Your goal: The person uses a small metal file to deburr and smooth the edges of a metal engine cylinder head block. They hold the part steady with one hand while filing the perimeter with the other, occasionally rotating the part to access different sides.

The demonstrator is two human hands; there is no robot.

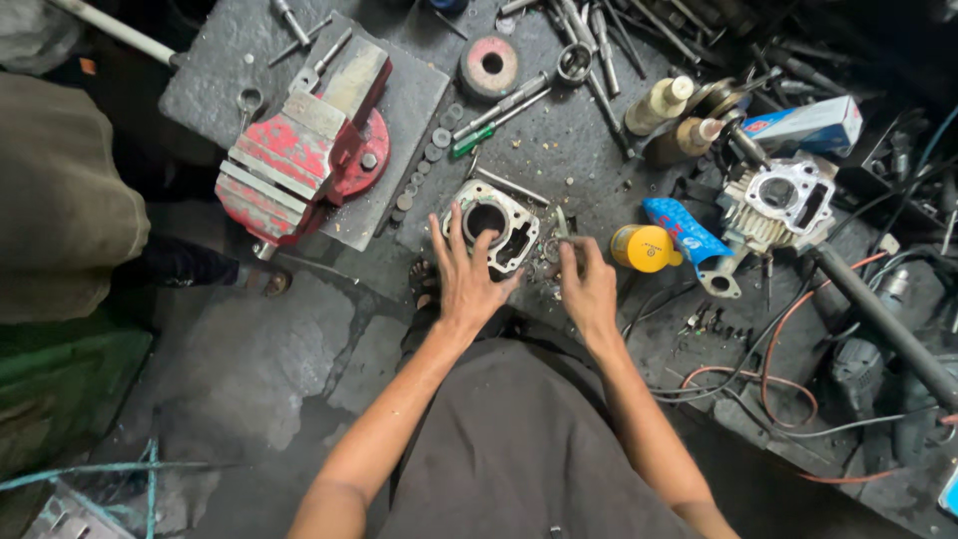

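We stand at a dark, gritty workbench (559, 150) and look straight down at our arms. Our left hand (465, 274) lies spread over the near edge of a metal engine cylinder (492, 226), fingers splayed and touching its rim; it presses on the part rather than closing round it. The cylinder sits near the middle of the bench, bore facing up, just right of the red vise (294, 150).

Our right hand (587, 289) is just right of the cylinder, fingers curled down among small bits of metal scattered on the bench. We cannot tell whether it has pinched anything, as the fingertips are too small and dark to read.

Right of that hand lies a yellow can (642, 248) on its side, touching a blue wrapper (687, 230). Farther right rests a second engine part (783, 205) with fins. At the far side we see a grinding wheel (489, 66), a row of washers (424, 165), long steel tools (599, 60) and two bottles (659, 105). Cables (768, 369) loop at the near right. Another person's sleeve (60, 200) fills the left edge.
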